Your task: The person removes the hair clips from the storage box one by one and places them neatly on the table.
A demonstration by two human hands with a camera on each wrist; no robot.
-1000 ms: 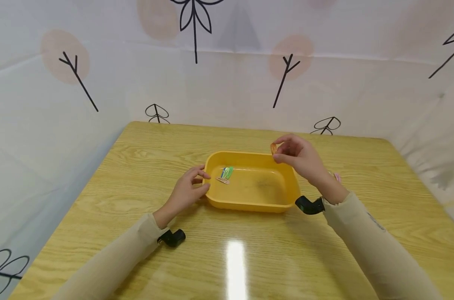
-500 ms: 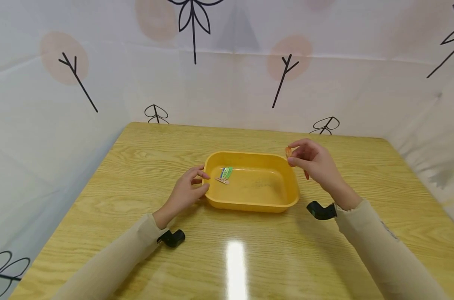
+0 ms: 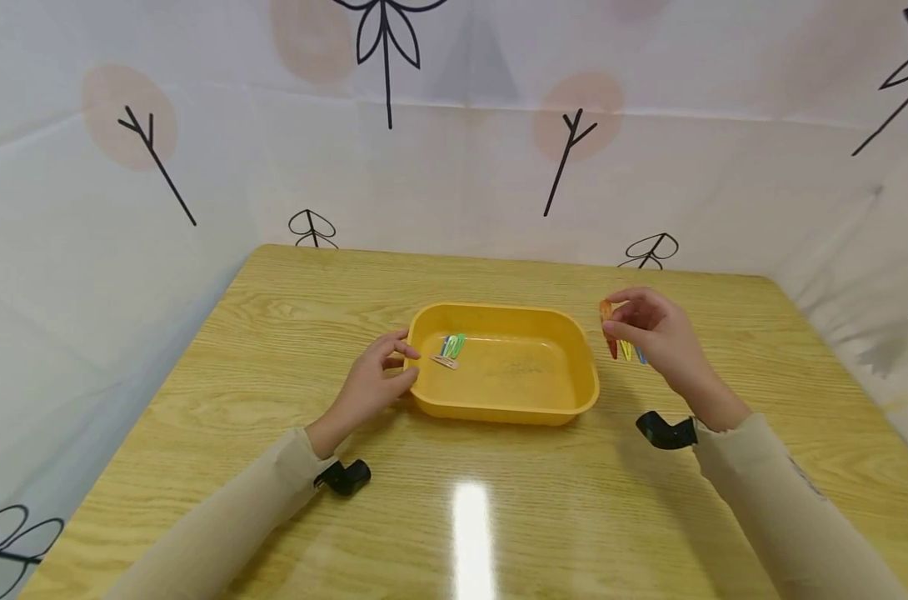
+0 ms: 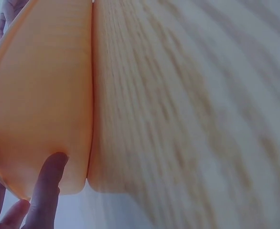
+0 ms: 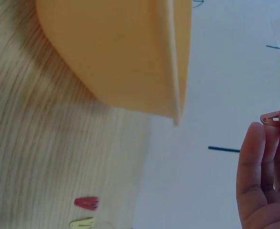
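Observation:
My left hand (image 3: 379,375) holds the left rim of a yellow plastic basin (image 3: 506,415); in the left wrist view one finger (image 4: 48,183) lies against the basin's outer wall. Inside, at the left, several snap hair clips lie together: green ones (image 3: 458,345), a blue one partly covered, and a beige one (image 3: 445,362). To the right of the basin, above the table, my right hand (image 3: 660,337) pinches an orange snap hair clip (image 3: 606,310) between thumb and fingertips. Below that hand lie a red clip (image 5: 87,203), a yellow clip (image 5: 82,223) and a blue clip (image 3: 641,356).
The wooden table (image 3: 334,517) carries the basin and the loose clips. Behind it hangs a pale cloth (image 3: 454,167) printed with plants. Black wrist cameras (image 3: 666,431) are strapped at both sleeves. Light reflects off the table's front.
My right hand has moved right and toward me with the orange clip, from over the basin's far rim to beside it, uncovering the red and yellow clips. The left hand stays put.

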